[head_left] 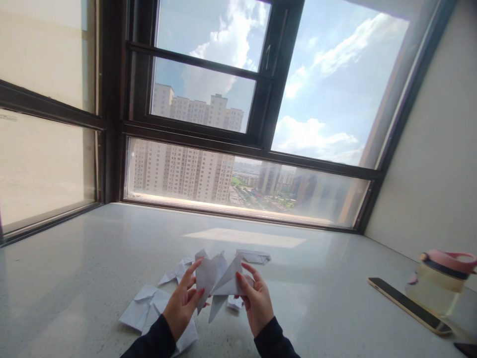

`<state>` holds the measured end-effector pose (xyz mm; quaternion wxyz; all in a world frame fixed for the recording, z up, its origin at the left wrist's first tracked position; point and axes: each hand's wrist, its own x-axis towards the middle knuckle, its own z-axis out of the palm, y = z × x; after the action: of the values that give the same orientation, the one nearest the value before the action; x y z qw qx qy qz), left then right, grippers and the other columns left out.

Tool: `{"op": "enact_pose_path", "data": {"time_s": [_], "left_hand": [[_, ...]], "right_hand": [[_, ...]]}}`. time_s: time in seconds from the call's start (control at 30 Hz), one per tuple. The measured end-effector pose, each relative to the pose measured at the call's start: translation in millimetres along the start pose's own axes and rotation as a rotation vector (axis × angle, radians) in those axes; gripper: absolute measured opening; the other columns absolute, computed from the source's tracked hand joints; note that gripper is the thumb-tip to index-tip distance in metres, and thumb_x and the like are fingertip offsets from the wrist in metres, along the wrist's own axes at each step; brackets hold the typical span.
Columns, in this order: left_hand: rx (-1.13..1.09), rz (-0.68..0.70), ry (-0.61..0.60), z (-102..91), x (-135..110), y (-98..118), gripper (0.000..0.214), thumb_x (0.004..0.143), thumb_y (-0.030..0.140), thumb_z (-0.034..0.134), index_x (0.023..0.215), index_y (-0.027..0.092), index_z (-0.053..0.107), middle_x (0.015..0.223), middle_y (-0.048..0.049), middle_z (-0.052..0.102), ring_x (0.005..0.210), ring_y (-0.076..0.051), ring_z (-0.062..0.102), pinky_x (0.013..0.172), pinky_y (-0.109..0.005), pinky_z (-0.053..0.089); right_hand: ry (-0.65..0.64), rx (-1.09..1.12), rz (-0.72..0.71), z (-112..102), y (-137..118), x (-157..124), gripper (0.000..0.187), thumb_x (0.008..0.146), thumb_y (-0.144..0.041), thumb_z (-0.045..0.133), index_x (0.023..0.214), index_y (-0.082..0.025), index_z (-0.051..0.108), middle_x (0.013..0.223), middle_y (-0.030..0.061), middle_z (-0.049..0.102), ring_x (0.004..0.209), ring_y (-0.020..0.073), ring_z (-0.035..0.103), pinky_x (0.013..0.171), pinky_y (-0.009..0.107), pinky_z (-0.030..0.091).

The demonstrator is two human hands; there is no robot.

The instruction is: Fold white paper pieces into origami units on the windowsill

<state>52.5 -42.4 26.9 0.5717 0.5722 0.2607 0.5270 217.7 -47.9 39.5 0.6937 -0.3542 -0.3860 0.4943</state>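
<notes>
Between my two hands is a folded white paper piece [228,279] with several pointed flaps, held just above the pale sill. My left hand [182,301] pinches its left side, thumb in front near the lower edge and a finger at the top. On the opposite side, my right hand [257,298] grips it with the thumb on the front flap and fingers behind. Folded white papers [143,311] lie under and beside my left forearm, with another folded paper [176,272] behind the left hand. A small paper piece [234,303] shows partly below the right hand.
A flat folded paper [254,256] lies beyond my hands. At the right are a phone [408,304] and a clear bottle with a pink lid [441,281]. A dark object is cut off at the lower right corner. Dark-framed windows [194,134] border the speckled sill [320,298].
</notes>
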Motion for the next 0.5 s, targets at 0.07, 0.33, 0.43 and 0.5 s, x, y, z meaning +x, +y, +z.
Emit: {"op": "enact_pose_path", "data": {"time_s": [0.07, 0.33, 0.43, 0.5], "left_hand": [[-0.080, -0.014, -0.040, 2.5, -1.5, -0.9, 0.084, 0.065, 0.041, 0.057, 0.127, 0.026, 0.002, 0.112, -0.0124, 0.047, 0.080, -0.020, 0.055, 0.068, -0.030, 0.043], [-0.233, -0.227, -0.031, -2.3, -1.1, -9.9, 0.075, 0.059, 0.041, 0.063, 0.122, 0.029, 0.025, 0.116, -0.0097, 0.045, 0.090, -0.024, 0.052, 0.068, -0.032, 0.044], [-0.273, -0.244, -0.045, -1.6, -0.6, -7.8, 0.059, 0.057, 0.039, 0.065, 0.110, 0.024, 0.044, 0.107, -0.0088, 0.051, 0.090, -0.025, 0.052, 0.070, -0.033, 0.043], [-0.285, -0.251, -0.080, 0.6, -1.3, -3.5, 0.047, 0.059, 0.039, 0.064, 0.101, 0.020, 0.052, 0.098, -0.0085, 0.056, 0.088, -0.024, 0.053, 0.070, -0.031, 0.043]], "right_hand": [[0.023, -0.013, -0.008, -1.8, 0.4, 0.8, 0.048, 0.054, -0.032, 0.069, 0.094, -0.017, 0.046, 0.062, -0.0010, 0.062, 0.048, 0.0094, 0.054, 0.041, 0.017, 0.039], [0.005, -0.363, -0.203, -9.5, 6.6, 3.0, 0.025, 0.060, -0.035, 0.062, 0.073, -0.015, 0.055, 0.071, 0.0052, 0.065, 0.063, 0.0175, 0.058, 0.055, 0.025, 0.045], [0.022, -0.408, -0.229, -7.2, 5.4, 0.3, 0.025, 0.062, -0.037, 0.060, 0.072, -0.015, 0.055, 0.064, 0.0034, 0.064, 0.060, 0.0175, 0.058, 0.052, 0.025, 0.045], [0.028, -0.427, -0.236, -5.2, 4.4, -1.6, 0.025, 0.062, -0.038, 0.059, 0.071, -0.015, 0.055, 0.059, 0.0021, 0.062, 0.058, 0.0173, 0.057, 0.049, 0.025, 0.045]]}}
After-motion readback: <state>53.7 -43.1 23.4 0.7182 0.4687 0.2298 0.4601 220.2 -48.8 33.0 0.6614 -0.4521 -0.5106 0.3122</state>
